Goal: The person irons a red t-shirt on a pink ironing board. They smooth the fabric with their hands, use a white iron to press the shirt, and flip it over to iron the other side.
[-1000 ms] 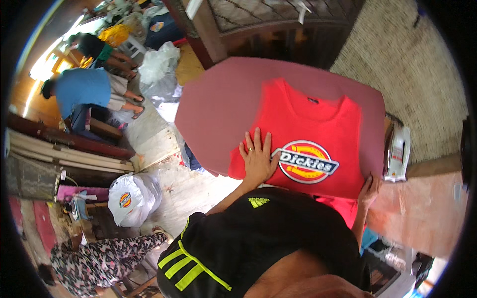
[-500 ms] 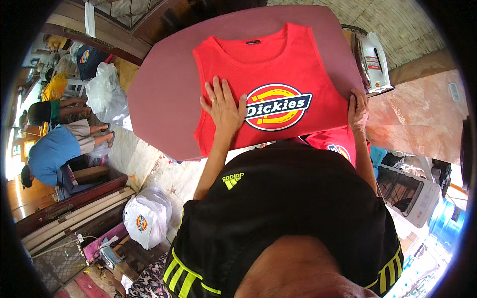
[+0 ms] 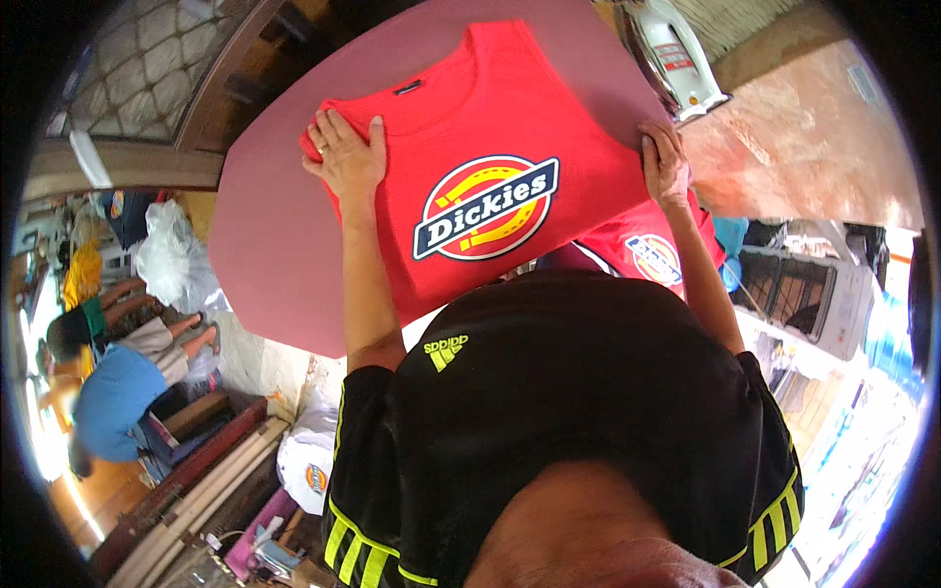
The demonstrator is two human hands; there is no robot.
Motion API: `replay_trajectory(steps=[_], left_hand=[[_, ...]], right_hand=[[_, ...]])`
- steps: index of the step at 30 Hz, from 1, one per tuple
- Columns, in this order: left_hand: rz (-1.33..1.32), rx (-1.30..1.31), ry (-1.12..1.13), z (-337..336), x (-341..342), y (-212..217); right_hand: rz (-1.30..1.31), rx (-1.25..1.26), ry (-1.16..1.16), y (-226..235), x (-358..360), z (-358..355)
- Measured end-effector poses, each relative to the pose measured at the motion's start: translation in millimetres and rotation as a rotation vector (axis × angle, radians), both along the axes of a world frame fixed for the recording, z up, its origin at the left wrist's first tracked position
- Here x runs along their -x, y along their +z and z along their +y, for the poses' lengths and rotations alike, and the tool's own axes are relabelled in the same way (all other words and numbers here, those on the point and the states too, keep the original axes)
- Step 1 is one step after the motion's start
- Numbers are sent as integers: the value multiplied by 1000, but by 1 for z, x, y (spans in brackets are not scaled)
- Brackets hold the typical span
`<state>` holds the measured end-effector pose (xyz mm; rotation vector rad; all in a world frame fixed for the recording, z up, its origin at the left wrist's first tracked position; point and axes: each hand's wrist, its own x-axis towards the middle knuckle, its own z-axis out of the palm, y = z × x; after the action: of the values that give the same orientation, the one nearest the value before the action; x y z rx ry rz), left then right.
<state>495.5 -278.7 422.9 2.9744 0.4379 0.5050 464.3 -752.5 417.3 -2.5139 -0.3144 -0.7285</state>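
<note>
A red sleeveless shirt (image 3: 392, 211) lies spread on a padded maroon board (image 3: 265, 216). Its front bears a round yellow-and-red emblem crossed by a dark banner. My left hand (image 3: 348, 162) rests flat on the shirt's left shoulder, fingers and thumb apart, one finger wearing a ring. At the shirt's right edge, beside the board's rim, my right hand (image 3: 667, 167) has its fingers bent and closed over the cloth. Below that hand, more red cloth (image 3: 613, 245) with a similar emblem hangs at the near side of the board, partly hidden by my black shirt.
A white iron (image 3: 676, 54) stands at the board's far right corner. To the left are a clear plastic bag (image 3: 172, 255), a bent-over person in blue (image 3: 118, 397) and another person beyond. A white bundle (image 3: 306, 461) lies lower left; a grey-white appliance (image 3: 804, 294) stands right.
My left hand has moved from beside the emblem up to the shirt's left shoulder. My right hand remains at the right edge. The whole view has turned and shifted.
</note>
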Motion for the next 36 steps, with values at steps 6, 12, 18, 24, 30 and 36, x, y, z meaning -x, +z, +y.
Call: replay_trajectory(steps=[6,12,18,24,30,36], left_hand=[[-21,-25,-30,2,-3,-4],[-3,-68,-9,-2,-2,-1],[-108,-135,-17,-21,34,-4],[-54,-62,-100,-4,30,-7],[-228,90,-227,68,-2,2],[-127,126,-185,103,-22,16]], right_hand=[[-16,-13,4,2,2,-1],[0,-92,45,0,1,-3],[120,-58,176,13,4,-9],[193,-45,237,8,-1,-17],[288,-303,332,34,-30,24],[194,-151,846,54,-65,192]])
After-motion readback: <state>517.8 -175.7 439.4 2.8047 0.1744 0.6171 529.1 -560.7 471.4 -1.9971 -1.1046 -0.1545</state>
